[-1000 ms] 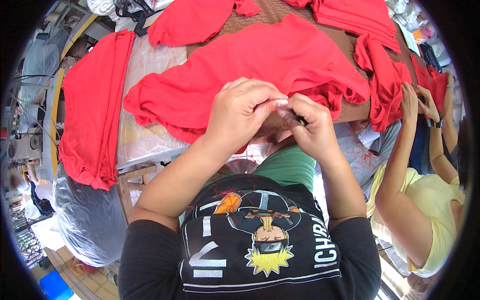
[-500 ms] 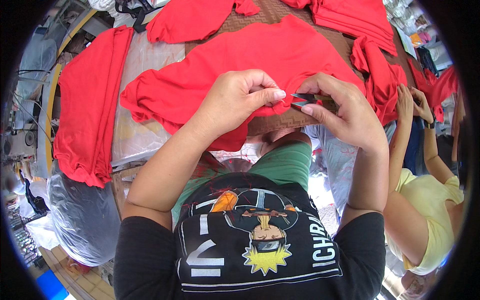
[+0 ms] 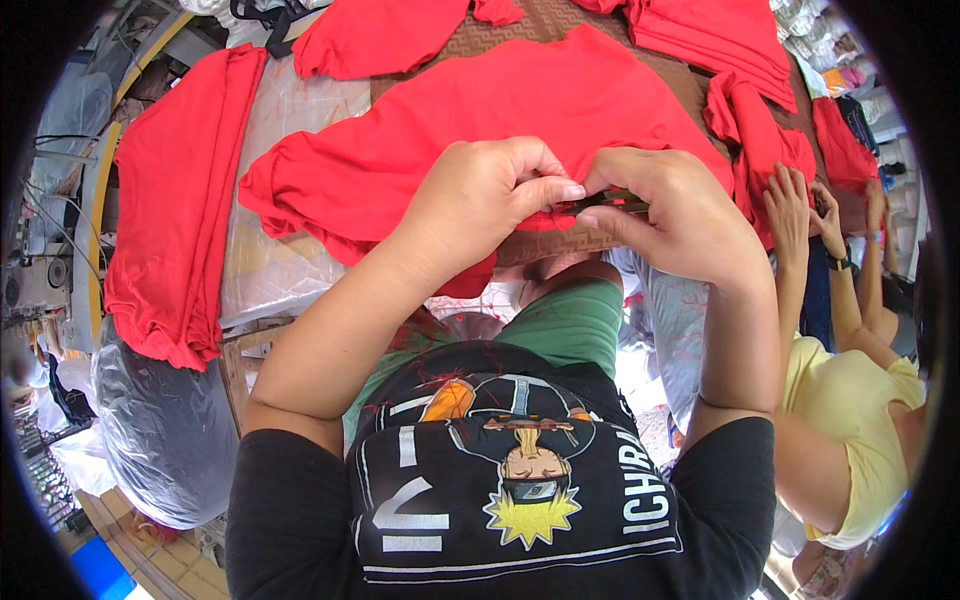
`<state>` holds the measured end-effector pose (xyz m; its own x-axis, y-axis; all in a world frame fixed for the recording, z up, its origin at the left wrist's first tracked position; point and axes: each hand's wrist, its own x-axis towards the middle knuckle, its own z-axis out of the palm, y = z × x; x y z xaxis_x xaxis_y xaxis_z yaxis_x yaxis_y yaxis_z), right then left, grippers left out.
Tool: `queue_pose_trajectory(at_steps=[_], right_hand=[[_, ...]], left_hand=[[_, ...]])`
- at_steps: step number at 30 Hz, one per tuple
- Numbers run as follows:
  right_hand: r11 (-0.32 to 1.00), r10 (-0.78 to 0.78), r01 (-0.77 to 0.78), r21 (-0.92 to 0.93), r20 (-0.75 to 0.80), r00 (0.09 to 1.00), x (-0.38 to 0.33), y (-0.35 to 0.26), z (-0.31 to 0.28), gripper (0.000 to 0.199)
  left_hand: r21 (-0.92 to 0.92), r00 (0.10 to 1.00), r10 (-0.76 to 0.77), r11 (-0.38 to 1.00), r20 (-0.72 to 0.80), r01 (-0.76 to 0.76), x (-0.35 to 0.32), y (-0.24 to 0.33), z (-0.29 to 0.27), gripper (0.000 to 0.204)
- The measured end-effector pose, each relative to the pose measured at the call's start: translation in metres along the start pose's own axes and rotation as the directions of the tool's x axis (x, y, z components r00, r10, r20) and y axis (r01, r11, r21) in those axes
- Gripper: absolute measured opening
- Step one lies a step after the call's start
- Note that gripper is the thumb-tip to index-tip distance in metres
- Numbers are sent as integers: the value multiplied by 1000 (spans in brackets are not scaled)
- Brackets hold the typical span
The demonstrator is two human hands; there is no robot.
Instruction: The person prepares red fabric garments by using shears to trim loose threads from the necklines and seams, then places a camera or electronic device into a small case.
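Bare left hand [image 3: 490, 195] and bare right hand [image 3: 672, 205] close together at the near side of a spread red cloth garment [image 3: 500, 95].
The garment's lower-left part overhangs the near edge of the brown patterned table [image 3: 565, 243]; a narrow bare strip shows below the fingertips. Left thumb and forefinger are pinched together, on what I cannot tell; the right hand clamps small dark thread snips [image 3: 628, 205] just beside them. The snips point left, long axis nearly level; the garment stretches left to right.
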<state>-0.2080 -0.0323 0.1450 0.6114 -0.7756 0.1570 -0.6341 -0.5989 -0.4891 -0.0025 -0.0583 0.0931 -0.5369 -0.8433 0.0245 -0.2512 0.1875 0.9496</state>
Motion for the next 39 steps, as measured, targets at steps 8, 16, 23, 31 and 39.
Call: queue_pose_trajectory(at_steps=[8,16,23,31,39], right_hand=[[999,47,-47,-21,19,999,-2,-1,0,17],[999,24,-25,-20,-49,999,-1,1,10,18],[997,39,-38,-68,23,999,-1,-5,1,17],[968,245,-215,128,-303,921,-42,1,-37,22],[972,223,-215,96,-90,971,-38,15,1,26]], left_hand=[[34,997,14,999,-82,-12,0,-1,3,15],[-23,991,20,999,-129,-23,-1,-1,6,11],[-69,991,-11,998,-132,2,-2,1,5,10],[-189,926,255,960,280,-208,-52,63,-25,64],[-289,992,122,949,-37,-127,-58,73,-24,25]])
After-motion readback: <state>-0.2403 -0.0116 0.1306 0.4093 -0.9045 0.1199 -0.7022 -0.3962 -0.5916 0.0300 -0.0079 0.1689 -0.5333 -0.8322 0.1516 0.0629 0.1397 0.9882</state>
